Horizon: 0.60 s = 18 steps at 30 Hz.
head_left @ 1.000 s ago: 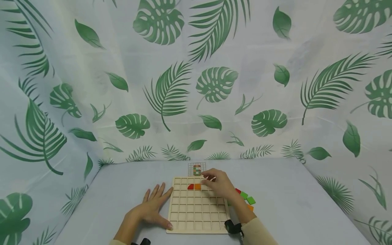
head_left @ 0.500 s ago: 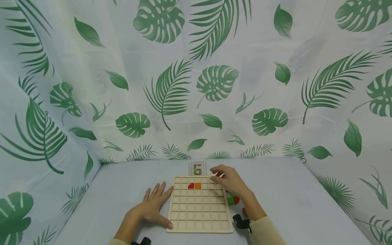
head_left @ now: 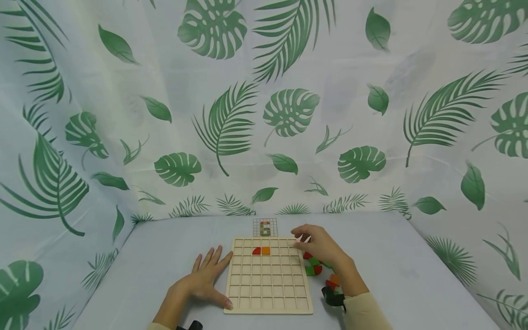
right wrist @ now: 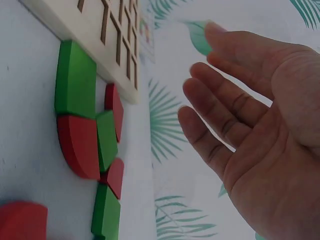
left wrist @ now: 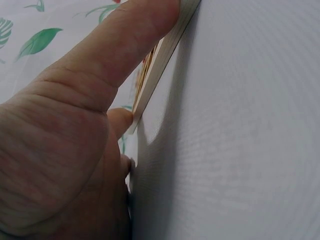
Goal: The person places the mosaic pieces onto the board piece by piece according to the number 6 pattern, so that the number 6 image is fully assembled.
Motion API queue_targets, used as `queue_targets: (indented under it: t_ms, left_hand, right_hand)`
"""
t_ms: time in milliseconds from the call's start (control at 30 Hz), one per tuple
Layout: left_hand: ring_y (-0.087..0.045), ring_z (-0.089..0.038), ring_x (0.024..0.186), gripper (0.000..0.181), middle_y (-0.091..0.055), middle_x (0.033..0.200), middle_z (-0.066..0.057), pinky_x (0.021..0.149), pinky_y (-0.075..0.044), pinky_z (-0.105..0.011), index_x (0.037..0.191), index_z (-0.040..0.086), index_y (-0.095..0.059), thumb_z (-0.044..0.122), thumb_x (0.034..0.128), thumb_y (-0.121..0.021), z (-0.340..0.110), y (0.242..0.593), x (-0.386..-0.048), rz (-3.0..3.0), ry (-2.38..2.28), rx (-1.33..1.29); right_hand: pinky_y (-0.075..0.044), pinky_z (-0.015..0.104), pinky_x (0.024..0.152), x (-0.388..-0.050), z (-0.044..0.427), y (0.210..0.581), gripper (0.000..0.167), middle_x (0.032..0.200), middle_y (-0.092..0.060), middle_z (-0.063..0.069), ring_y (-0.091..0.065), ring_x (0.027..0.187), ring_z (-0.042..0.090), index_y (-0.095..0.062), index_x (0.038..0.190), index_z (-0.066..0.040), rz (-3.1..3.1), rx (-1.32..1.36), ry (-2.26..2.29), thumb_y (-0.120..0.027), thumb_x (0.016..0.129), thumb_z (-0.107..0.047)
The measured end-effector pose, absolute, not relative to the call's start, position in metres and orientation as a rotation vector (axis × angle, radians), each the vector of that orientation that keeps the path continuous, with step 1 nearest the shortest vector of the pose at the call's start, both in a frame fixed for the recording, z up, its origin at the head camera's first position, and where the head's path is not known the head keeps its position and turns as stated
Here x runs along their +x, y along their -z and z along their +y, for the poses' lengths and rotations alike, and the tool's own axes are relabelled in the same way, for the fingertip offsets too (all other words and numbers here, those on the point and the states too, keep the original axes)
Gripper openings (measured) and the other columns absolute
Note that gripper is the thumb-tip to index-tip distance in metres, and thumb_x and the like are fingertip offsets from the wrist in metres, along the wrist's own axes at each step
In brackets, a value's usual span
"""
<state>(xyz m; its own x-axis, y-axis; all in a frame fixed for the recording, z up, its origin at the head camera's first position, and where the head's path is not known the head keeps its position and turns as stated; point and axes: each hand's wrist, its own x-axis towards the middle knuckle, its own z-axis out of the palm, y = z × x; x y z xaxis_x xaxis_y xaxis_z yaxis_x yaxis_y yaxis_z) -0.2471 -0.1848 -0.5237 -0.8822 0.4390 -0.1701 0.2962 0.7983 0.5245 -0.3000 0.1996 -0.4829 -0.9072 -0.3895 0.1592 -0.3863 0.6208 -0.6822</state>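
A wooden grid board [head_left: 268, 279] lies flat on the table. In its second row sit a red quarter-round tile [head_left: 257, 250] and an orange square tile [head_left: 266, 250], side by side. My left hand [head_left: 206, 277] is spread at the board's left edge, with the thumb and a finger touching it. Over the board's far right corner hovers my right hand [head_left: 319, 245], its fingers loosely bent and nothing between them. In the right wrist view, green tiles [right wrist: 76, 80] and red tiles [right wrist: 79, 145] lie below that hand, beside the board.
Behind the board lies a small card [head_left: 265, 227] printed with a grid and a coloured pattern. More loose tiles [head_left: 333, 280], orange and red, are partly hidden by the right forearm. A leaf-patterned cloth [head_left: 264, 137] hangs behind the table.
My right hand has drawn away to the right from near the orange tile, towards the loose tiles. The left hand stays put, and both tiles on the board are unmoved.
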Motion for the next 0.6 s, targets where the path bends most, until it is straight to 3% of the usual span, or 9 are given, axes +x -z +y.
queue_targets:
  t_ms: [333,600]
  left_hand:
    - [0.003,-0.049,0.16,0.14,-0.002,0.174,-0.025,0.123,0.006,-0.075,0.167,0.02,-0.022,0.068,0.0561,-0.093,-0.188,0.521,-0.244,2.72,-0.684,0.545]
    - [0.005,-0.049,0.16,0.141,-0.002,0.174,-0.024,0.123,0.007,-0.074,0.167,0.02,-0.022,0.07,0.0561,-0.092,-0.184,0.522,-0.246,2.695,-0.698,0.548]
  right_hand:
    - [-0.054,0.025,0.07,-0.301,0.214,0.484,0.03,0.109,-0.073,0.006,-0.061,0.091,0.016,-0.073,0.123,-0.004,2.843,-0.674,1.028,-0.076,0.094,-0.008]
    - [-0.053,0.029,0.068,-0.296,0.219,0.486,0.023,0.096,-0.072,0.003,-0.058,0.082,0.015,-0.079,0.109,-0.006,2.854,-0.469,0.973,-0.082,0.087,-0.007]
